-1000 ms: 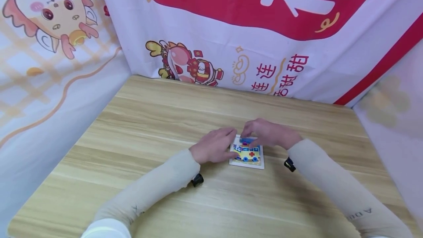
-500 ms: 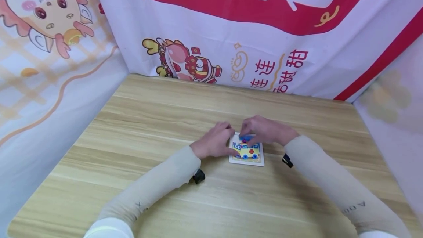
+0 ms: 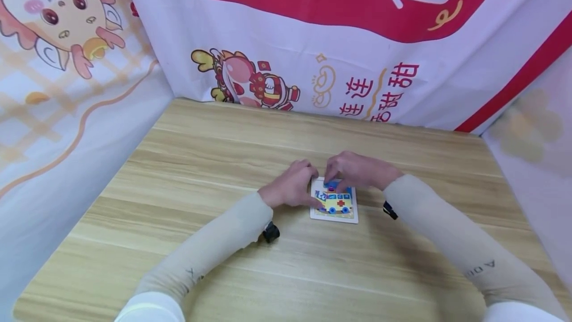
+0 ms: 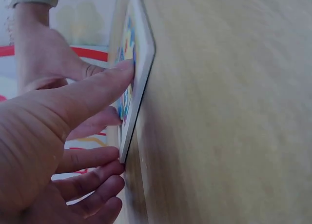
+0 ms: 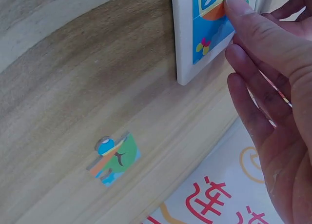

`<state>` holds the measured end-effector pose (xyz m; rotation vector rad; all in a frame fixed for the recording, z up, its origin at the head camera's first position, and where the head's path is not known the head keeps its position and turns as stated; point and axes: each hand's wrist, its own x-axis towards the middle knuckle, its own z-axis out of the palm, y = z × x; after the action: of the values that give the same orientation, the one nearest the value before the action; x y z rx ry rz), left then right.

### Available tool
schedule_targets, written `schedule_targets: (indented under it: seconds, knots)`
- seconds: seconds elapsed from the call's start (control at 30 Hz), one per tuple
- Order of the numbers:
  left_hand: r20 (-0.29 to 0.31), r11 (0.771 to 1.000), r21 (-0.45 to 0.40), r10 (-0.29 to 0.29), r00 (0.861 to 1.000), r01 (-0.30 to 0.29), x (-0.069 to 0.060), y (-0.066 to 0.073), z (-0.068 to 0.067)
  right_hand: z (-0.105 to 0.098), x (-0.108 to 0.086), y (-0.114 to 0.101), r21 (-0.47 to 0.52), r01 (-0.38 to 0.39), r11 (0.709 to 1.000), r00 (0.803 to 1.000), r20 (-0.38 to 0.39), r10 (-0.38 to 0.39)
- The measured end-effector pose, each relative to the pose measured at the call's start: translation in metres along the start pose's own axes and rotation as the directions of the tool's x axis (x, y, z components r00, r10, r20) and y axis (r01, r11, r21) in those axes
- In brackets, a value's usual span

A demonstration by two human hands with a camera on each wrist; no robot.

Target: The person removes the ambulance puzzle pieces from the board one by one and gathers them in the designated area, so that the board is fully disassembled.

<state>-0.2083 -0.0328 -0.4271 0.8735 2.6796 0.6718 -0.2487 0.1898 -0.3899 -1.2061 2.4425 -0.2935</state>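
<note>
A small white-framed jigsaw puzzle point(image 3: 334, 220) with a yellow ambulance picture lies on the wooden table. At its left side, my left hand point(image 3: 292, 185) steadies it, thumb on the picture and fingers at the frame's far left corner. My right hand point(image 3: 355, 170) reaches over the top edge with bent fingers. Its thumb point(image 5: 239, 5) touches the picture in the right wrist view; whether a piece is pinched there is hidden. A loose jigsaw piece point(image 5: 118, 158), green, orange and blue, lies on the table in the right wrist view; in the head view it cannot be seen.
The wooden table point(image 3: 223, 163) has a white and red printed cloth point(image 3: 268, 29) hanging along its far edge. A patterned cloth point(image 3: 67, 93) hangs at the left, a pale one point(image 3: 532, 123) at the right.
Both hands stay at the puzzle with small shifts of the fingers. Left fingers bend more at the far corner; right fingertips settle on the blue top part. The head view tilts slightly.
</note>
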Motion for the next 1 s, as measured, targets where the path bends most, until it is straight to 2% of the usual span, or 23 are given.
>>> schedule_targets:
  seconds: [0.17, 0.33, 0.53, 0.77, 1.0]
  knots:
    - [0.004, 0.998, -0.066, -0.023, 1.000, 0.023, 0.001, -0.005, -0.003, 0.003, 0.001, 0.001, 0.002, 0.025, 1.000, 0.999, -0.024, -0.025]
    - [0.009, 0.996, -0.087, -0.032, 0.999, 0.033, 0.002, -0.005, -0.002, 0.004, 0.002, 0.002, 0.006, 0.017, 1.000, 1.000, -0.022, -0.017]
    - [-0.008, 0.995, -0.099, -0.025, 1.000, 0.024, 0.004, -0.004, -0.004, -0.003, 0.010, 0.000, -0.040, 0.003, 0.999, 0.999, 0.037, -0.001]
    - [-0.008, 0.995, -0.099, -0.024, 1.000, 0.023, 0.004, -0.004, -0.004, -0.011, 0.024, -0.006, -0.117, -0.008, 0.993, 0.988, 0.150, 0.025]
    - [0.001, 0.994, -0.105, -0.035, 0.999, 0.035, 0.004, -0.004, -0.003, -0.011, 0.030, -0.009, -0.103, -0.046, 0.994, 0.981, 0.180, 0.064]
